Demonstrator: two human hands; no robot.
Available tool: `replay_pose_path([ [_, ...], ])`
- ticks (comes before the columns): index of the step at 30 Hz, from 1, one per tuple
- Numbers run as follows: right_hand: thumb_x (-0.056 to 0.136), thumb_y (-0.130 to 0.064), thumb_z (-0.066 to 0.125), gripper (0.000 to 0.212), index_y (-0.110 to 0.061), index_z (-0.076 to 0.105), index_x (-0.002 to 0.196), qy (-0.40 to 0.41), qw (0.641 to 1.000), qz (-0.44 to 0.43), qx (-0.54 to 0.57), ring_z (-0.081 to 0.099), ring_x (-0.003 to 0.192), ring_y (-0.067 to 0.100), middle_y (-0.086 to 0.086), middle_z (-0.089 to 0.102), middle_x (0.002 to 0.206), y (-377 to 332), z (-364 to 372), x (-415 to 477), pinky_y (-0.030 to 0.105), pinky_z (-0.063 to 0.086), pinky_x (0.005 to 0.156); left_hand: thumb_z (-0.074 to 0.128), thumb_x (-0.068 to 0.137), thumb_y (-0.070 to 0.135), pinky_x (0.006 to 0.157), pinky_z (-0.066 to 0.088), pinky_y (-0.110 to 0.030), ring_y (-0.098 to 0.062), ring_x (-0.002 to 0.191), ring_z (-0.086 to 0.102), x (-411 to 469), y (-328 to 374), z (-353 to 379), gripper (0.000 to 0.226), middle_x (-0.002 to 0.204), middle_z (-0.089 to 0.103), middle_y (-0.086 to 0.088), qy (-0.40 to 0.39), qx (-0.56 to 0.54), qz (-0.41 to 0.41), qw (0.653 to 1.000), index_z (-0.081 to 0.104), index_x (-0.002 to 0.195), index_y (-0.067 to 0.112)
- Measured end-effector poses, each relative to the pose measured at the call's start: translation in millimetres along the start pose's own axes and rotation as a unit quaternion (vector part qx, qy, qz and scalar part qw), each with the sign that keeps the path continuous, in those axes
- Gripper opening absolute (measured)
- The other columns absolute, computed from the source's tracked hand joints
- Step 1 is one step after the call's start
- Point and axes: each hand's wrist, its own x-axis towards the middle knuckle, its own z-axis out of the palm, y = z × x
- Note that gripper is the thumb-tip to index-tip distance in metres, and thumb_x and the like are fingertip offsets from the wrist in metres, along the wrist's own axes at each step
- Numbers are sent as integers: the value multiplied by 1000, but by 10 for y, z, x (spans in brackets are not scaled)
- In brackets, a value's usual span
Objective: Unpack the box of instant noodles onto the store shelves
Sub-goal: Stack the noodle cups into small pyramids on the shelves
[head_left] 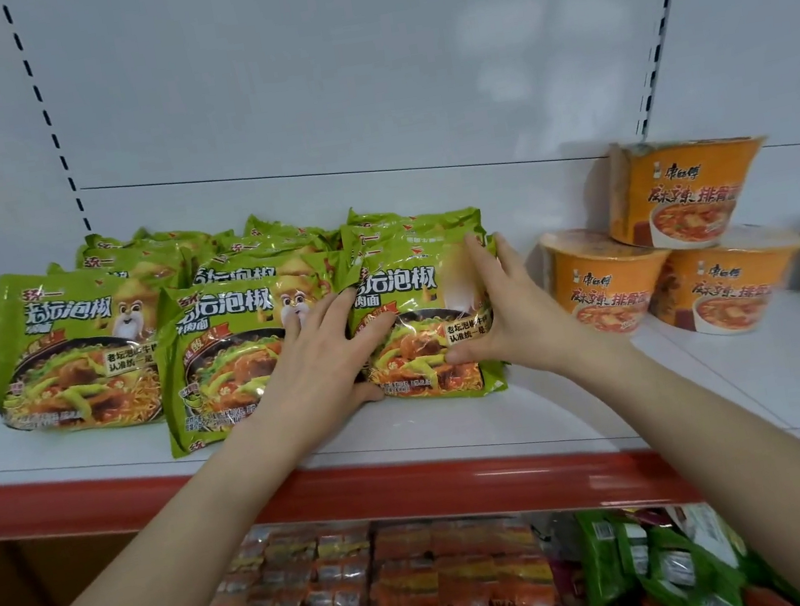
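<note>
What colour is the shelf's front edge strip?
The strip is red, seen in the head view.

The single view comes from a wide-angle camera worn on the person's head, close in front of a white shelf (585, 410) with a red front edge, facing forward and slightly down onto it. Both forearms run in from the near bottom corners, putting the left hand (323, 361) and right hand (509, 317) mid-frame. The back panel (353, 76) fills the far upper half, its slotted uprights (49, 121) leaning with the lens; snack packets (328, 599) on a lower level show along the near edge.
</note>
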Motion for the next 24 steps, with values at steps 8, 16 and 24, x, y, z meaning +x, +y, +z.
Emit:
replay_pose_path([
  [8, 62, -50, 79, 125, -26, -10, 148, -4, 998, 25, -57, 17, 143, 33, 12, -15, 156, -16, -23, -11, 39, 31, 108, 83, 56, 44, 91, 45, -59, -44, 114, 53, -291, -196, -248, 76, 125, 53, -27, 4, -1, -51, 999, 57, 119, 10],
  [16, 68, -63, 66, 114, -21, -2, 149, 57, 982, -47, -176, -6, 145, 28, 14, -10, 157, -528, -44, -48, 48, 4, 116, 79, 63, 41, 94, 36, -69, -48, 129, 37, -559, -592, -236, 73, 137, 42, -31, -32, -52, -103, 993, 57, 127, 13],
  [24, 83, -43, 62, 83, -10, 21, 146, -14, 954, -218, -204, 1, 146, 25, 14, 1, 157, -1425, 548, 252, 34, 3, 118, 81, 66, 31, 105, 28, -41, -44, 133, 33, -593, -839, -112, 56, 140, 36, -29, 2, -189, -67, 980, 57, 103, -5],
])
